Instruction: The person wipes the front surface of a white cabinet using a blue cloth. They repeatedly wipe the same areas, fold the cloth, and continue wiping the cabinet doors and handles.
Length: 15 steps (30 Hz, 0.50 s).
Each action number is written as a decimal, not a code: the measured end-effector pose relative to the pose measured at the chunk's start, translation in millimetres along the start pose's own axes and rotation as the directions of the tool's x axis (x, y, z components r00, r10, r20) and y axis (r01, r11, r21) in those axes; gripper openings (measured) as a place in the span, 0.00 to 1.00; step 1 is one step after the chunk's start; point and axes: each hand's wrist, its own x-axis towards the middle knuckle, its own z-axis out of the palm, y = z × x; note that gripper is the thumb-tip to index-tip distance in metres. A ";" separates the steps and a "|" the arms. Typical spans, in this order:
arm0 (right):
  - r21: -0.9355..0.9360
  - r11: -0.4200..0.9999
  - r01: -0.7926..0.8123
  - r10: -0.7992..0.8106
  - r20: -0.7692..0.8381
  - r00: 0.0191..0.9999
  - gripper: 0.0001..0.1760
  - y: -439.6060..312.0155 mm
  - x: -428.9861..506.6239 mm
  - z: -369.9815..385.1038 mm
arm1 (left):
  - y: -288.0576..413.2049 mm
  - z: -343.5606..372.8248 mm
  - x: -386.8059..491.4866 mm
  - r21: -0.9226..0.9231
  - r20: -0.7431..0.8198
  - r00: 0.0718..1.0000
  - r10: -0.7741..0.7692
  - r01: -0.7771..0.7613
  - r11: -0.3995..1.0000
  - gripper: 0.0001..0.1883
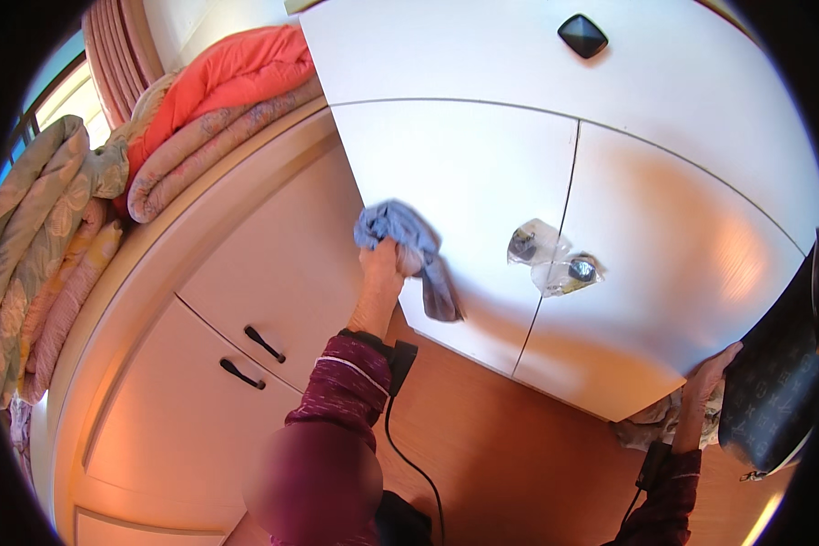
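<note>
My left hand (382,269) is closed around a crumpled blue-grey cloth (399,225). The cloth is at the left edge of a white cabinet door (464,170), and one end of it hangs down. Two dark knobs wrapped in clear plastic, the left knob (523,240) and the right knob (582,269), sit either side of the gap between the doors. At the far right, my right hand (706,379) is by the lower side edge of the right door (655,239), close against a dark patterned bag (768,403). Its fingertips are partly hidden, so its grip is unclear.
A drawer front (450,51) with a black knob (583,36) lies above the doors. On the left is a low cupboard (246,273) with black handles, topped by folded quilts (225,75). Crumpled plastic (648,423) lies on the wood-toned floor (478,437). A cable (409,450) hangs from my left wrist.
</note>
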 end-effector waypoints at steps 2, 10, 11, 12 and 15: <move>0.037 0.999 0.000 0.000 -0.009 1.000 0.42 5.4 3.2 -4.7 | 6.5 0.4 10.6 0.140 -0.030 0.995 0.098 -0.093 0.986 0.08; -0.015 0.998 -0.059 0.056 -0.188 0.981 0.39 33.6 25.5 -23.7 | 69.3 106.8 -9.8 0.534 0.175 0.711 0.681 -0.649 0.541 0.13; -0.028 0.999 -0.033 0.028 -0.174 0.984 0.39 34.6 24.7 -25.1 | 67.1 115.6 -29.1 0.511 0.278 0.600 0.750 -0.754 0.414 0.14; -0.056 0.998 -0.018 0.009 -0.169 0.986 0.39 35.7 23.7 -23.8 | 64.0 124.0 -46.9 0.467 0.373 0.472 0.799 -0.839 0.277 0.14; -0.020 0.999 -0.029 0.026 -0.138 0.990 0.38 33.8 15.8 -21.1 | 55.8 140.4 -83.1 0.258 0.528 0.149 0.836 -0.966 0.010 0.17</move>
